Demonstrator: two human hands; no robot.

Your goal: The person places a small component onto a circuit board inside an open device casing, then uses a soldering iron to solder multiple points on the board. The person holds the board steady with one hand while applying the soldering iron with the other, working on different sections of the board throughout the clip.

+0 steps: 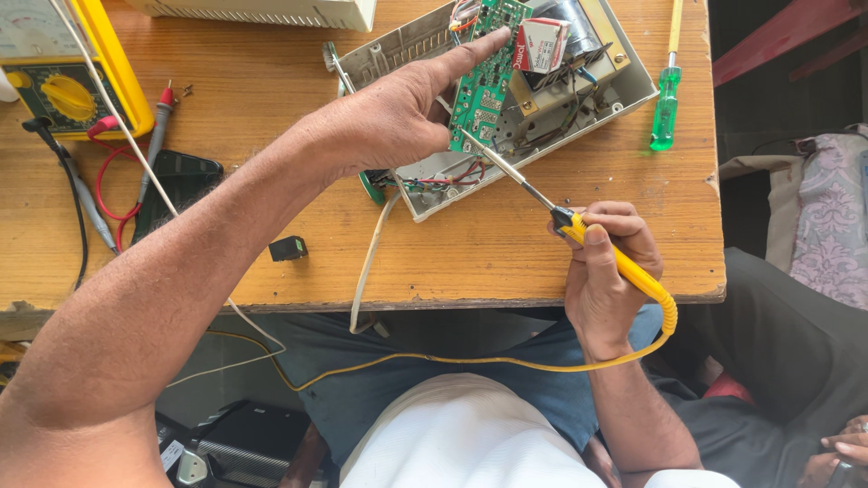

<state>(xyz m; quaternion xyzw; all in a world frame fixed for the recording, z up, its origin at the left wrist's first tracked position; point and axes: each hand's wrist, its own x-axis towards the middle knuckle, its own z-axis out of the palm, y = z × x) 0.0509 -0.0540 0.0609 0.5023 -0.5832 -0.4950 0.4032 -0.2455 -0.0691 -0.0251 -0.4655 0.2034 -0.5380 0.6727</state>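
Electronics repair workshop, wooden bench [506, 262], multimeter [63, 72], soldering iron [579, 230], opened device [506, 99]

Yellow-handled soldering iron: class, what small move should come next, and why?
Probably a slight nudge of the yellow-handled soldering iron in the right hand, to seat its tip on a joint. The tip already sits at the green circuit board, which the left hand steadies inside the open grey plastic casing.

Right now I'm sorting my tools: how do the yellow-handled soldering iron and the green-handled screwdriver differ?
The yellow-handled soldering iron is gripped in the right hand, tip on the green circuit board; the green-handled screwdriver lies untouched on the wooden table. The iron trails a yellow cord; the screwdriver has none. Both have slim metal shafts.
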